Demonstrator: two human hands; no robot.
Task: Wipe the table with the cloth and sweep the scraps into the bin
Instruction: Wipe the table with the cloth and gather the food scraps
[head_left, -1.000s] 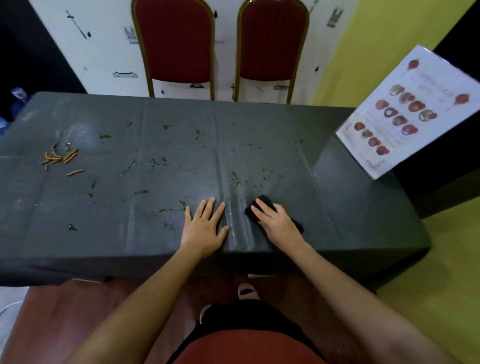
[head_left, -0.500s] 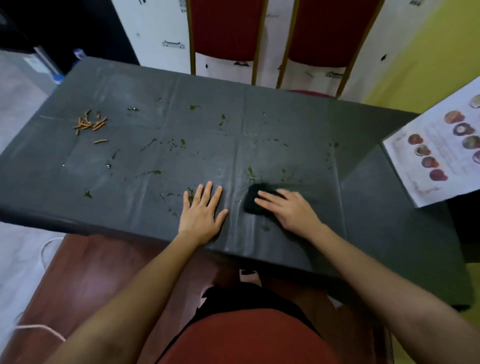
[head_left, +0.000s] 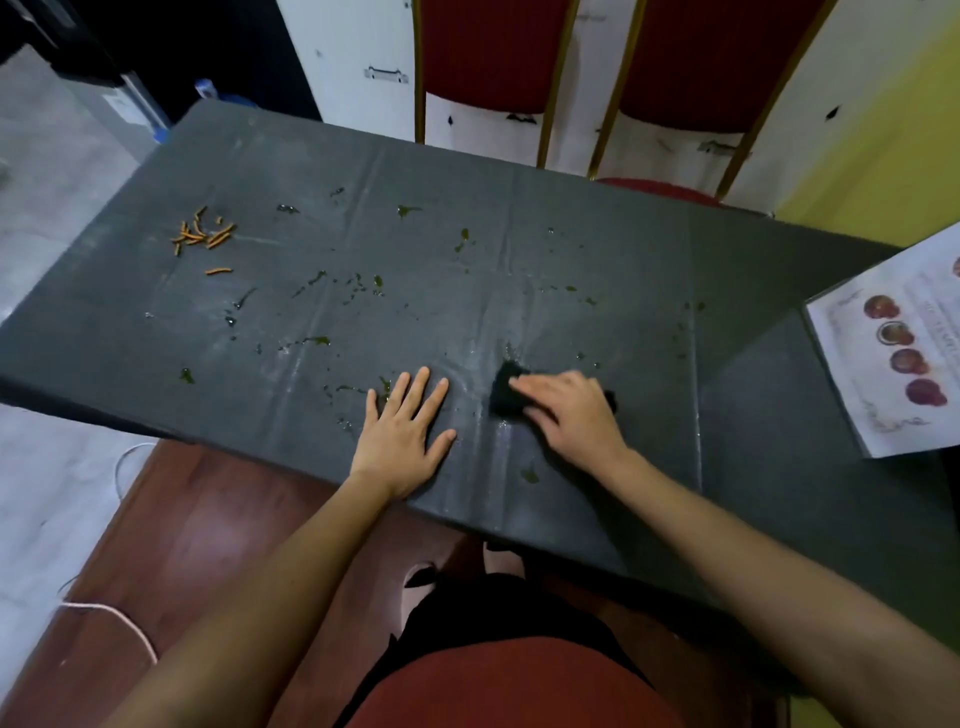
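A dark grey covered table (head_left: 597, 234) fills the view. My right hand (head_left: 569, 413) presses a small black cloth (head_left: 506, 392) flat on it near the front edge; most of the cloth is under my fingers. My left hand (head_left: 402, 434) lies flat and spread on the table just left of the cloth, holding nothing. Orange scraps (head_left: 202, 236) sit in a small pile at the far left. Green bits and wet smears (head_left: 358, 286) are scattered across the middle, and one green bit (head_left: 530, 475) lies near the front edge by my right wrist. No bin is in view.
Two red chairs (head_left: 493, 57) with gold frames stand behind the table against a white wall. A printed menu sheet (head_left: 898, 353) stands at the right end. A thin cord (head_left: 119, 618) lies on the floor at the lower left.
My right hand has pushed the cloth away from me and a little left over the table. The camera has tilted down and turned. My left hand stays flat in place.
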